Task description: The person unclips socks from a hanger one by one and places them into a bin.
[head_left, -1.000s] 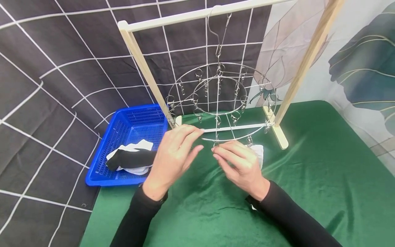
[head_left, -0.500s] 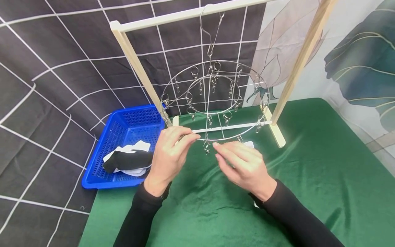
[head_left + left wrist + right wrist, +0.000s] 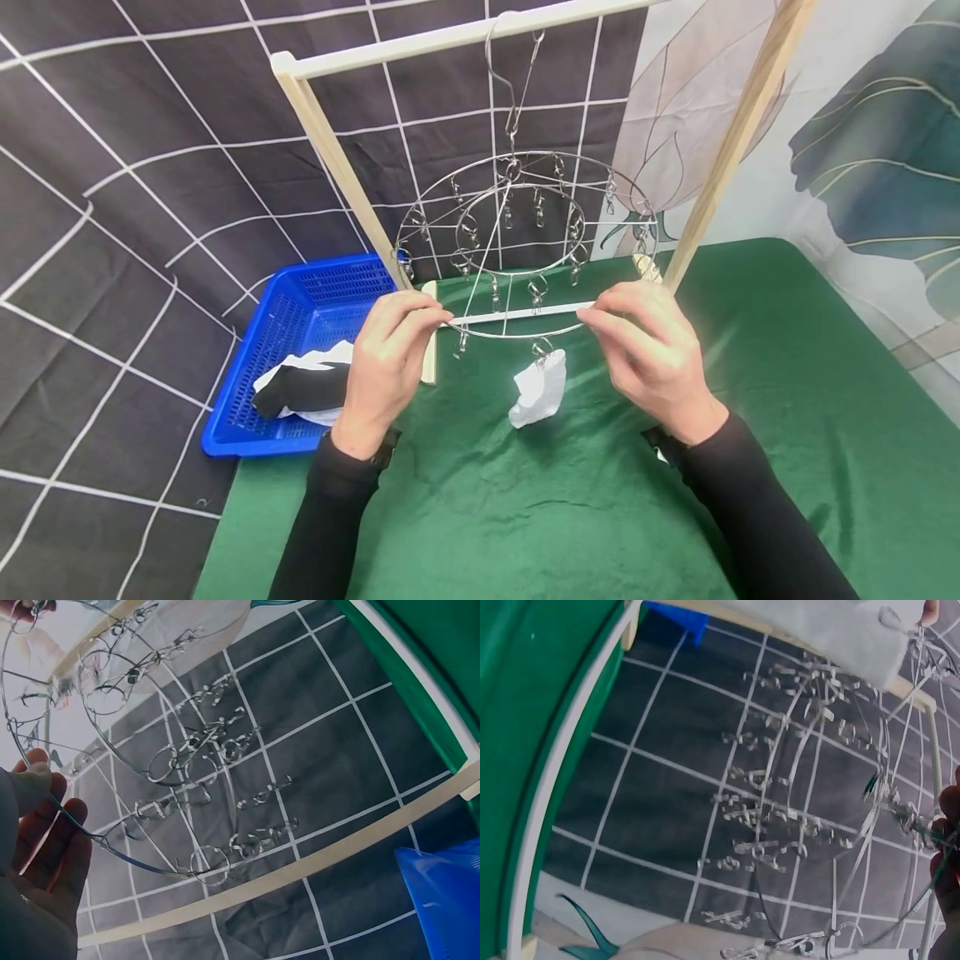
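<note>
A round metal sock hanger (image 3: 517,336) with two rings and several dangling clips hangs in front of me. My left hand (image 3: 386,358) pinches its outer ring at the front left; in the left wrist view the thumb and fingers (image 3: 71,862) close on the wire. At the front right my right hand (image 3: 656,358) pinches the same ring, its fingers (image 3: 949,810) at the edge of the right wrist view. Between the hands a small white cloth, possibly a sock, (image 3: 540,390) hangs from a front clip. The other clips in view hold nothing.
A wooden stand (image 3: 330,154) carries the hanger's hook on its top bar (image 3: 420,43). To the left, a blue plastic basket (image 3: 225,437) contains a black cloth (image 3: 303,390) and white cloths. Green fabric (image 3: 495,517) covers the table; a dark gridded backdrop (image 3: 187,208) stands behind.
The hanger has turned, bringing the white cloth from behind my right hand to the front middle. My right hand has moved right and up, my left hand slightly left.
</note>
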